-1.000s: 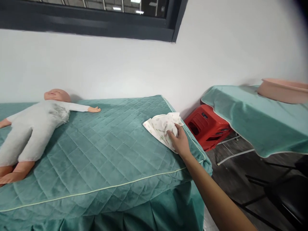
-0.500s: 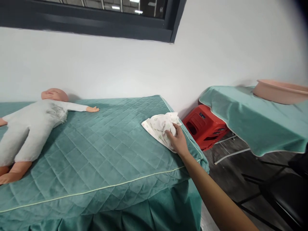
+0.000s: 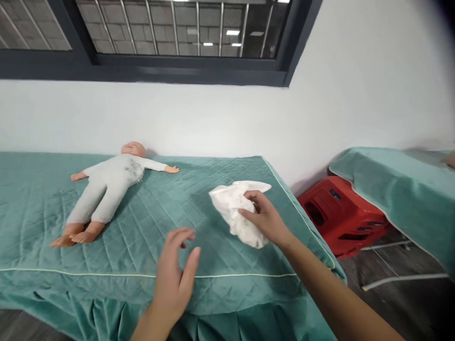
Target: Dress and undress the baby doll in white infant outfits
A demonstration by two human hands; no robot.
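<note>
Pinched in my right hand is a white cloth with a faint print, bunched and hanging in soft folds over the right part of the bed. It looks like a small baby garment or cloth; its exact shape is hidden by the folds. My left hand hovers over the front edge of the bed, fingers and thumb apart, holding nothing. Farther left, a baby doll with a pale grey fabric body lies on its back, arms spread, its head toward the wall.
A green quilted cover drapes the bed, which stands against a white wall below a dark-framed window. Right of the bed, a red plastic stool lies tipped on the floor beside a table with a green cloth.
My right hand has lifted the white cloth off the cover. My left hand has come into view. The view has turned left, and most of the pink basin has left the picture.
</note>
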